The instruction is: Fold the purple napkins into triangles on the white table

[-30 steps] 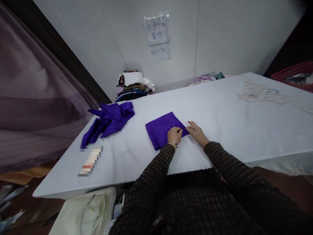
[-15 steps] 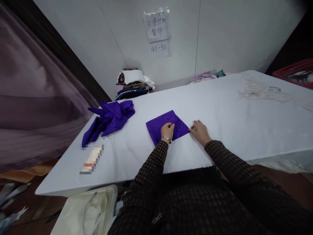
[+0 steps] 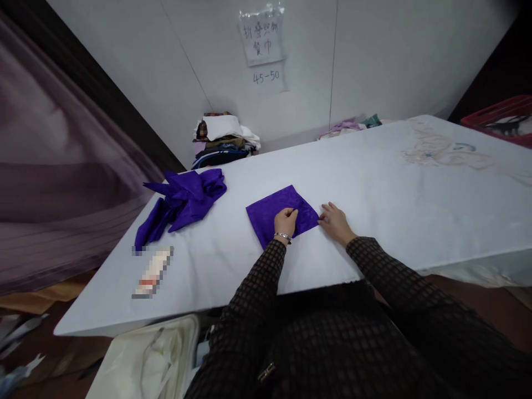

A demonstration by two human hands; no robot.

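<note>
Folded purple cloth (image 3: 272, 209) lies flat on the counter (image 3: 374, 183), left hand (image 3: 285, 220) pressing on it (can't tell if pinching), right hand (image 3: 334, 223) open at its right corner, so I'd square the edges and smooth outward.

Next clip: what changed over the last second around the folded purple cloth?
The left hand slid left from the near right corner of the folded purple cloth onto its middle. The right hand stayed at that corner. The cloth stayed flat and square, and the loose purple pile did not move.
</note>
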